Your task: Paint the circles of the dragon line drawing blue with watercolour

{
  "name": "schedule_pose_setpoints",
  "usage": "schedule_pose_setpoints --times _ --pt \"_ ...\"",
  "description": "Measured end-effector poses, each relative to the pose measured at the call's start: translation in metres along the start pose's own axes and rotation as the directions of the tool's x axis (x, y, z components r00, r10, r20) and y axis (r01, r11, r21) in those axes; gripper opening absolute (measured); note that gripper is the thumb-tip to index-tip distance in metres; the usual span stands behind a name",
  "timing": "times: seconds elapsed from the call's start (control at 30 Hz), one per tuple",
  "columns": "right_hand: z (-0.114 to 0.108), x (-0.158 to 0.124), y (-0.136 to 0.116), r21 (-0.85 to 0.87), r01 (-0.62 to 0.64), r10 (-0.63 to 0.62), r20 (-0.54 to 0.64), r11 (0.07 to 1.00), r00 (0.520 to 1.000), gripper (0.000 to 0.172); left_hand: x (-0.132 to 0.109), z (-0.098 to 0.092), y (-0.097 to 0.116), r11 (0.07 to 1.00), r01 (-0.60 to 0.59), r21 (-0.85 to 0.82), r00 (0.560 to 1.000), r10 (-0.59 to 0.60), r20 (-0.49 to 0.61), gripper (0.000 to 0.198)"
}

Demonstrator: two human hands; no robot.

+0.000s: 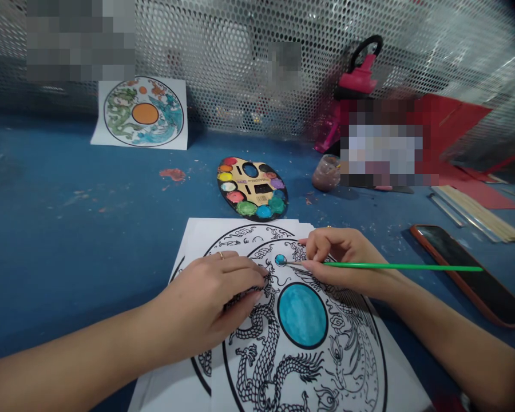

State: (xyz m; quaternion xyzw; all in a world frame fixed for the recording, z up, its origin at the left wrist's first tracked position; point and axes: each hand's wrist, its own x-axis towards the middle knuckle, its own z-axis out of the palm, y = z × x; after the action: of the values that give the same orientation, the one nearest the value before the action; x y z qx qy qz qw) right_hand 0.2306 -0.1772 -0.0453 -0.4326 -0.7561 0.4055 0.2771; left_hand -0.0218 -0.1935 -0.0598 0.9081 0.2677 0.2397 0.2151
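Green is the colour of my brush [403,266], and my right hand [343,257] pinches it close to the hairs, between thumb and fingers. The tip is at the little blue spot [278,259] on the far part of my sheet [296,357]. My left hand [223,292] lies on the sheet with its fingers together, holding nothing. Right of it is the big blue circle [302,315] (wet or dry, I can't tell).

That spot is tiny, so one wobble could push blue over the black line. Too much water on the brush could make the paint run. If my left hand lifts, the sheet could slide on the other sheet [197,232] under it. If I drag my hand over the big circle while it's wet, it could smear. Shoving the sheets far could bump the palette [266,178].
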Motion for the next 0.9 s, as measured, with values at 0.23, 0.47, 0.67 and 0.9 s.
schedule_pose_setpoints --times 0.23,0.47,0.67,0.9 --pt "-0.0012 0.0 0.0012 -0.013 0.027 -0.027 0.008 1.0 1.0 0.03 -0.0005 0.0003 -0.0001 1.0 0.007 -0.008 1.0 -0.007 0.005 0.021" --pt "-0.0018 0.0004 -0.0003 -0.017 0.023 -0.022 0.029 1.0 0.999 0.029 -0.0013 -0.0003 0.0003 1.0 0.013 -0.012 1.0 -0.013 0.003 0.021" --pt "-0.0024 -0.0002 -0.0012 0.034 0.026 -0.027 0.026 0.999 0.999 0.03 -0.001 0.0001 -0.0006 1.0 0.011 -0.006 1.0 -0.011 0.008 0.021" --pt "-0.0011 -0.0008 0.0021 0.061 0.029 -0.03 0.012 0.998 0.999 0.03 -0.0013 0.0004 -0.0007 1.0 0.008 -0.007 1.0 -0.008 0.005 0.02"
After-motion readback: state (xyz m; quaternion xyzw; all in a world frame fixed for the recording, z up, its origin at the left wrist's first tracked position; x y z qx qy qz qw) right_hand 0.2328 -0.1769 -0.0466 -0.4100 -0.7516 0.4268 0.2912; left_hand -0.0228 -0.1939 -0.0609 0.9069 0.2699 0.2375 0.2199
